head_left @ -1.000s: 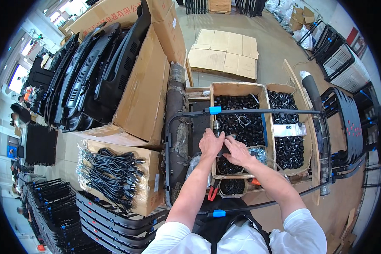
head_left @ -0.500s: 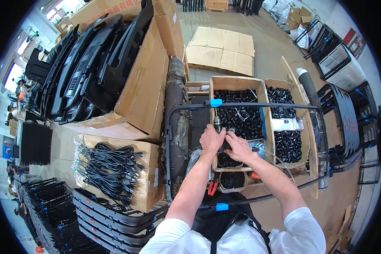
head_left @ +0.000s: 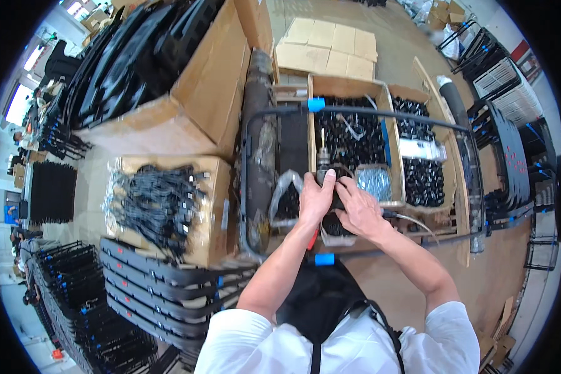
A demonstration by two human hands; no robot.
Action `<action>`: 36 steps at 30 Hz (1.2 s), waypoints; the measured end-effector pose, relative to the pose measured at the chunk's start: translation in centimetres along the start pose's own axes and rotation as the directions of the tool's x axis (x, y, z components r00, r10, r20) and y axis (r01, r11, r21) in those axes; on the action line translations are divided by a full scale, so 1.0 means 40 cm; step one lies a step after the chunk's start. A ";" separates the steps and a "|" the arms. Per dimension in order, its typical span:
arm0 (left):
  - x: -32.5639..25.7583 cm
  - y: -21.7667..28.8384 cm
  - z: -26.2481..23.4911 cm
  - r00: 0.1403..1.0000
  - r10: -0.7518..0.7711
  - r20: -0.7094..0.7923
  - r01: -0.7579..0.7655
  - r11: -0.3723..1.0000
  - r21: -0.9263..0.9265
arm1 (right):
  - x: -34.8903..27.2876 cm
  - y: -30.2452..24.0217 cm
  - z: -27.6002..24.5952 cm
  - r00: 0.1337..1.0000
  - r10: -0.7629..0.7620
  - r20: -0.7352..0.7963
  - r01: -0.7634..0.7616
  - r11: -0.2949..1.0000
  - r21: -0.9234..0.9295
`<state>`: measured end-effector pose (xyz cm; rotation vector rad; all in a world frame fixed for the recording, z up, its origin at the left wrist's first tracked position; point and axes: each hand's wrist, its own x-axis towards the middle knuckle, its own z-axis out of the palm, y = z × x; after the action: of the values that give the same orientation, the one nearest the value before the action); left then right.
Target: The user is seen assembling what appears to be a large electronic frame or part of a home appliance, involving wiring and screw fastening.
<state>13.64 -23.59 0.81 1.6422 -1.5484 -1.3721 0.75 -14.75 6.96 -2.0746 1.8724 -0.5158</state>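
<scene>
**Both hands on a small power tool**

Gripped between left hand and right hand: a small power tool, bit pointing away, body sticking out just above the closed fingers. Held over a cardboard box of black parts, inside a bent black tube frame.

Concrete floor holds everything here. Flattened cardboard sheets lie far off, open cardboard boxes of black parts sit nearer, stacked black frames near left.
</scene>
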 end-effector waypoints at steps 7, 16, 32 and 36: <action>-0.574 -0.144 -0.082 0.995 0.098 -0.019 -0.100 0.984 -0.150 | -0.474 -0.215 0.016 0.992 -0.123 0.033 0.121 0.991 0.051; -0.799 -0.414 -0.048 0.986 -0.156 -0.058 0.147 0.980 -0.133 | -0.733 -0.261 0.252 0.967 -0.015 0.255 -0.025 0.988 0.154; -0.709 -0.452 -0.112 0.990 -0.131 -0.044 0.130 0.991 -0.024 | -0.678 -0.287 0.343 0.974 0.053 0.219 -0.096 0.977 0.189; -0.695 -0.457 -0.104 0.992 -0.119 -0.030 0.119 0.993 0.006 | -0.672 -0.281 0.353 0.971 0.059 0.234 -0.098 0.982 0.161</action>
<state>29.52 5.46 -4.50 1.7772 -1.4609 -1.3968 14.79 12.92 -2.31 -1.8543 1.7069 -0.3861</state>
